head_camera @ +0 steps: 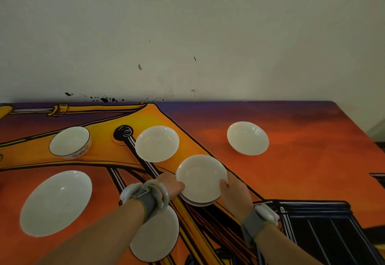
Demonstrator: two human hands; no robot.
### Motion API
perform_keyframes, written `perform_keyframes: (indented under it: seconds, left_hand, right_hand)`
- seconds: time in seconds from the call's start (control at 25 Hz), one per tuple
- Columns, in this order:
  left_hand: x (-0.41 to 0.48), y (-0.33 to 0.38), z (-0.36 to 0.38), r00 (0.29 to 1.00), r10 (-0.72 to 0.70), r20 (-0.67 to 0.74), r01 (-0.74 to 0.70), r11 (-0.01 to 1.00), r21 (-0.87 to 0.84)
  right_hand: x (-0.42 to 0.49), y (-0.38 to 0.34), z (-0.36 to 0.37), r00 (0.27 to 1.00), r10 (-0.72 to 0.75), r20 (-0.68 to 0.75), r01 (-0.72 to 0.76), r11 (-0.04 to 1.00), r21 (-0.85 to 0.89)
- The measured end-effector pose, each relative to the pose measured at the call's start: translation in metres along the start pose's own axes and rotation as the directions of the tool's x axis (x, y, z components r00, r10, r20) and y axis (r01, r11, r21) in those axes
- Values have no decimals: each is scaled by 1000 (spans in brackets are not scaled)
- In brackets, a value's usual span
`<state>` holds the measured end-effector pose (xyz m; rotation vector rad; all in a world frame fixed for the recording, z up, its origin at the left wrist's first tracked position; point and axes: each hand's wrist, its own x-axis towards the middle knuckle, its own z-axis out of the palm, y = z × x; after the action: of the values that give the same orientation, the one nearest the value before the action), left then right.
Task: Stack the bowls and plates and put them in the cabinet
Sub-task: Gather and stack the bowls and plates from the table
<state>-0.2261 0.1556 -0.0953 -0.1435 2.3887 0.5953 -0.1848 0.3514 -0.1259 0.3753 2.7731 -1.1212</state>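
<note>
Both hands, left & right, grip a small bowl stack mid-table, toward the near edge. Three bowls sit loose near the far edge, two plates near-left. Stacking just begun; cabinet not in view.

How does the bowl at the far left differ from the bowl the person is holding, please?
The far-left bowl has a patterned outer band; the held bowl looks plain. The first sits alone, untouched; the second is gripped by both hands over another dish's rim. Both are white inside and upright.
</note>
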Motion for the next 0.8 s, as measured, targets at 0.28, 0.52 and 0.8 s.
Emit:
perform_keyframes:
  seconds: [0.28,0.52,0.8]
  left_hand:
    - [1,-3,-3,999,46,6,-46,997,67]
    - [4,-7,-10,985,50,-164,-42,998,53]
    - [4,3,-17,945,45,-324,-107,979,-176]
  right_hand:
    - [-1,6,3,998,-43,48,38,995,95]
    - [32,8,-40,956,289,51,-288,888,360]
    - [106,32,-61,824,566,-20,-414,626,660]
